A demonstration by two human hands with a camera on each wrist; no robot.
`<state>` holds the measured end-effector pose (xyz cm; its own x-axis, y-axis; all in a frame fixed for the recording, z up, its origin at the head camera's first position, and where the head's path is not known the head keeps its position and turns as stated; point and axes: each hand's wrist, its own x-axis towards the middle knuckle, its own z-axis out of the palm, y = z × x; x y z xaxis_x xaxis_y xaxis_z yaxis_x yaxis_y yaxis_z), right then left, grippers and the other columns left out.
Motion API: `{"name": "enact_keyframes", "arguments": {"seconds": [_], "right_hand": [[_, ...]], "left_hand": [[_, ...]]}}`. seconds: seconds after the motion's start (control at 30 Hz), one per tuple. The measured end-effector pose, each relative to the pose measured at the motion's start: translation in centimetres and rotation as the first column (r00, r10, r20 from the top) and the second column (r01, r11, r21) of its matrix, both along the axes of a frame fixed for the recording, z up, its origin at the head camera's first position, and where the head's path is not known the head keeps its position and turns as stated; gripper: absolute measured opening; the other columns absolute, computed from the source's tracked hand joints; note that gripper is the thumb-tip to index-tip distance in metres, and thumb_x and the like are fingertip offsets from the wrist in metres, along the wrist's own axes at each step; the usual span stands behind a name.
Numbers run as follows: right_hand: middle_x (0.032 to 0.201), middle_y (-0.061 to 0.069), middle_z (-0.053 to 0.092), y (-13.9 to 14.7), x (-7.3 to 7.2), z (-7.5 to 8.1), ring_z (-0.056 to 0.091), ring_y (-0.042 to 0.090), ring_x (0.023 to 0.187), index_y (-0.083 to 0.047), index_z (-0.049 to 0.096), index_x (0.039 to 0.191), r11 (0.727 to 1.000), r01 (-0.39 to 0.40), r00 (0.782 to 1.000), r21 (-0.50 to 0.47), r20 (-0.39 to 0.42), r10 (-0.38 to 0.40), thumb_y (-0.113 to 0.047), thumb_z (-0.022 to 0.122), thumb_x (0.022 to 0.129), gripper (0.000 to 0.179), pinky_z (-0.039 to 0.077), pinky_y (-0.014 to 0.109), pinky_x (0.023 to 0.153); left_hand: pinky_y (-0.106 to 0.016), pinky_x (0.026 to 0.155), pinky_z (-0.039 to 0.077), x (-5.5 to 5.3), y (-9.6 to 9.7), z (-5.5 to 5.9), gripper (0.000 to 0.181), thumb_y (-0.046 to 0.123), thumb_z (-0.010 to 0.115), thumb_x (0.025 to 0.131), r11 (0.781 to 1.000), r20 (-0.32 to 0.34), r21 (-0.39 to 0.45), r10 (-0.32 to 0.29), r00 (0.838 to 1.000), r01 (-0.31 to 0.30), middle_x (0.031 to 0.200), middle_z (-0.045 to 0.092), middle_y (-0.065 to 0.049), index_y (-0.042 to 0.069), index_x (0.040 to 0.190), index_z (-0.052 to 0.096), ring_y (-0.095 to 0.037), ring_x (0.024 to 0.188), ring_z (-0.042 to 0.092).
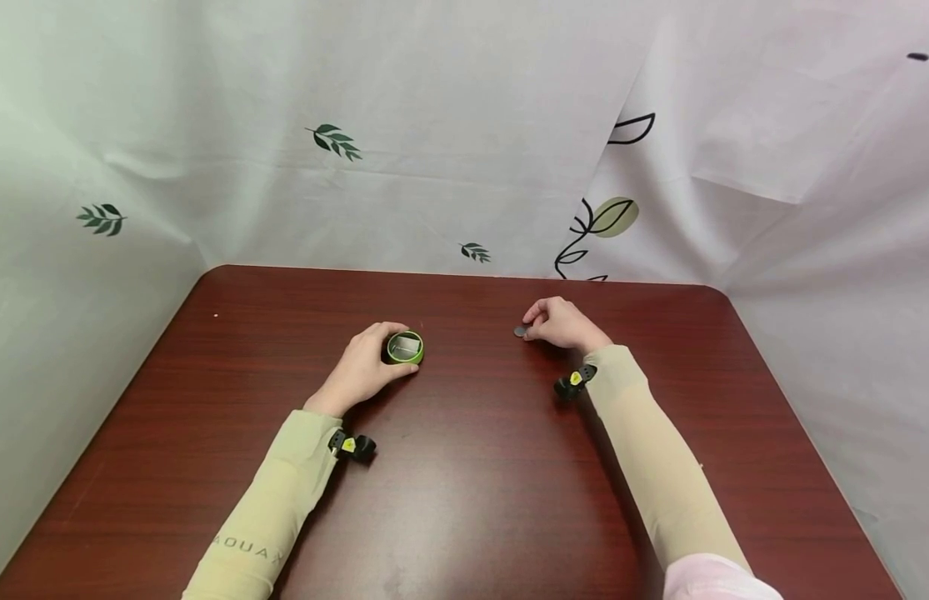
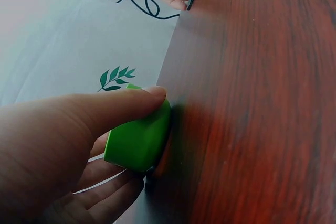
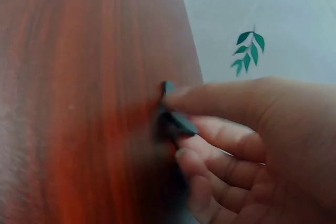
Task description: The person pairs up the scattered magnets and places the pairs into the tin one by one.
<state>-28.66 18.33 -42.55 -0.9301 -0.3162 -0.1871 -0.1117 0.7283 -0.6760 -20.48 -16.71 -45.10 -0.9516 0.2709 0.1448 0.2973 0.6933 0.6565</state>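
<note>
My left hand (image 1: 362, 367) grips a small green round cup-shaped thing (image 1: 406, 362) standing on the table, thumb on the near side and fingers on the far side. Its open top shows a pale grey, flat-sided piece inside. Seen from the left wrist, the green wall (image 2: 137, 142) is smooth and tapered. Farther right, my right hand (image 1: 561, 323) pinches a small dark grey disc (image 1: 520, 332) at the tabletop between thumb and fingers. In the right wrist view the dark flat piece (image 3: 181, 123) is blurred and partly hidden by the thumb and fingers.
The reddish-brown wooden table (image 1: 464, 467) has rounded far corners. A white cloth (image 1: 434, 83) with leaf prints hangs behind it and along both sides. Each wrist wears a black strapped camera; the left one (image 1: 353, 446) sits close above the tabletop.
</note>
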Motion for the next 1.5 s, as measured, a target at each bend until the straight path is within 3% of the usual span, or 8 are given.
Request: {"name": "enact_keyframes", "arguments": {"seconds": [0.17,0.57,1.13,1.5], "right_hand": [[0.079,0.004,0.067,-0.5,0.2,-0.3,0.058,0.02,0.075,-0.006,0.072,0.098,0.998,0.058,0.998,0.004,-0.03,-0.057,-0.024,0.084,0.084,0.025,0.047,0.033,0.069],[0.078,0.002,0.066,-0.4,0.1,-0.3,0.055,0.02,0.078,-0.007,0.072,0.092,0.999,0.037,0.999,0.012,-0.01,-0.037,-0.022,0.082,0.086,0.019,0.045,0.033,0.069],[0.081,0.004,0.072,0.3,-0.1,-0.2,0.06,0.022,0.076,-0.007,0.08,0.097,0.992,0.084,0.995,-0.09,0.069,-0.078,-0.02,0.084,0.086,0.017,0.05,0.032,0.066],[0.077,0.003,0.073,0.4,-0.1,-0.6,0.058,0.021,0.073,-0.01,0.082,0.091,0.987,0.107,0.994,-0.12,0.045,-0.102,-0.023,0.087,0.083,0.016,0.046,0.032,0.062]], "left_hand": [[-0.046,0.099,0.047,0.0,0.0,0.0,0.061,0.021,0.086,0.084,1.0,-0.006,0.001,0.0,1.0,0.0,0.129,0.061,-0.015,0.003,0.135,0.059,-0.032,0.118,0.057],[-0.046,0.098,0.048,0.1,0.0,-0.2,0.061,0.021,0.086,0.084,1.0,0.001,0.011,-0.004,1.0,0.004,0.13,0.061,-0.015,0.003,0.136,0.058,-0.031,0.118,0.057],[-0.046,0.098,0.048,0.1,0.0,-0.1,0.061,0.021,0.086,0.085,1.0,0.006,0.01,-0.002,1.0,0.002,0.129,0.061,-0.014,0.003,0.136,0.058,-0.031,0.117,0.058],[-0.046,0.097,0.048,0.0,-0.1,-0.1,0.061,0.021,0.086,0.085,1.0,0.006,0.009,-0.002,1.0,0.002,0.129,0.061,-0.014,0.003,0.136,0.057,-0.031,0.117,0.058]]}}
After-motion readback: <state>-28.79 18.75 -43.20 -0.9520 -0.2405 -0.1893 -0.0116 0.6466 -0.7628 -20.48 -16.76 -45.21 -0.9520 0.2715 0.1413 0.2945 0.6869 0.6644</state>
